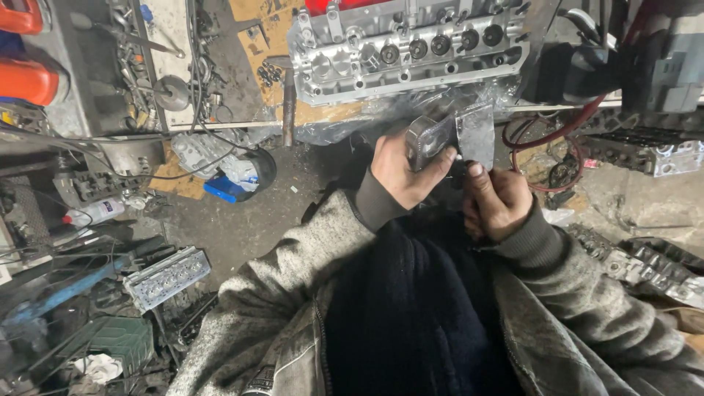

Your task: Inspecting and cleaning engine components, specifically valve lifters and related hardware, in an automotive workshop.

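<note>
My left hand point(400, 172) is closed round a small grey metal part point(429, 139), fingers wrapped over its near face, thumb side tucked beneath; the part sits raised in front of my chest, just below the bench edge. A flat grey metal piece point(477, 132) stands upright beside it, touching or nearly touching the part's right side; I cannot tell whether the two are joined. My right hand point(497, 202) is curled narrow, thumb up and pressed toward the lower edge of that flat piece; whether the fingers pinch anything is hidden by the knuckles. Both sleeves are grey knit, a dark garment between them.

Beyond the hands, on the bench: a bright aluminium cylinder head point(407, 48) lying lengthwise, round bores in a row along its top, crumpled clear plastic sheet point(381, 117) under its near edge. A red hose point(543, 147) loops to the right of my hands; a second, darker cylinder head point(645, 150) lies farther right. Down left on the dirty floor: another small cylinder head point(167, 275), a blue-and-white piece point(231, 183), a white spray can point(95, 213) on its side; orange containers point(26, 73) at the far left edge.
</note>
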